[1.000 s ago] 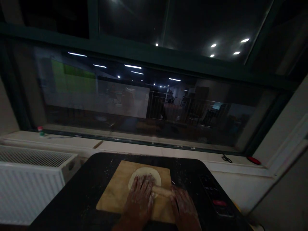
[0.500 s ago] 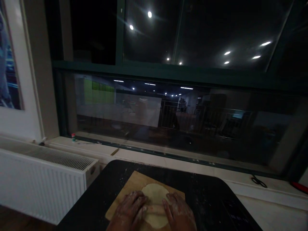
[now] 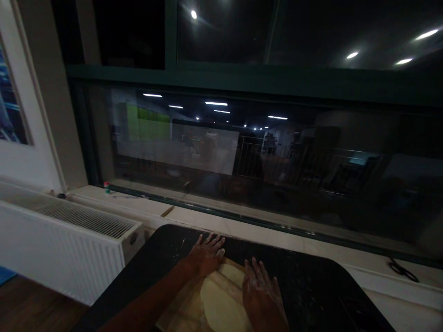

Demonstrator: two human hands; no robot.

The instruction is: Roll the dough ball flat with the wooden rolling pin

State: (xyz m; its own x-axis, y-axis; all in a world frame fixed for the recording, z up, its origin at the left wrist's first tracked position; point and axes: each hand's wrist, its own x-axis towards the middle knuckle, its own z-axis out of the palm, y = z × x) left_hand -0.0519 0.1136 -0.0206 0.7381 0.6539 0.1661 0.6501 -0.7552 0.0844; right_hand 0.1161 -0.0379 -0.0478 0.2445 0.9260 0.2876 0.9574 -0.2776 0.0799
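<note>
A flat, pale sheet of dough (image 3: 221, 306) lies on a light wooden board (image 3: 182, 304) on the black table. Across the dough's far part runs a thin wooden rolling pin (image 3: 226, 285), with its ends hidden by my hands. My left hand (image 3: 207, 256) rests over the pin's left end, fingers stretched out past the board's far edge. At the other end is my right hand (image 3: 261, 293), its fingers extended forward and apart beside the dough's right edge. Both hands are dusted with flour. Neither wraps its fingers round the pin.
The black table (image 3: 308, 281) carries flour smears and stands against the windowsill (image 3: 204, 223). Black scissors (image 3: 403, 269) lie on the sill at right; a small red-and-green container (image 3: 106, 187) stands at left. A white radiator (image 3: 65, 244) is left of the table.
Both hands have moved forward, away from me, with the rolling pin toward the dough's far side. My fingers, bent before, are now stretched out. The view has shifted slightly.
</note>
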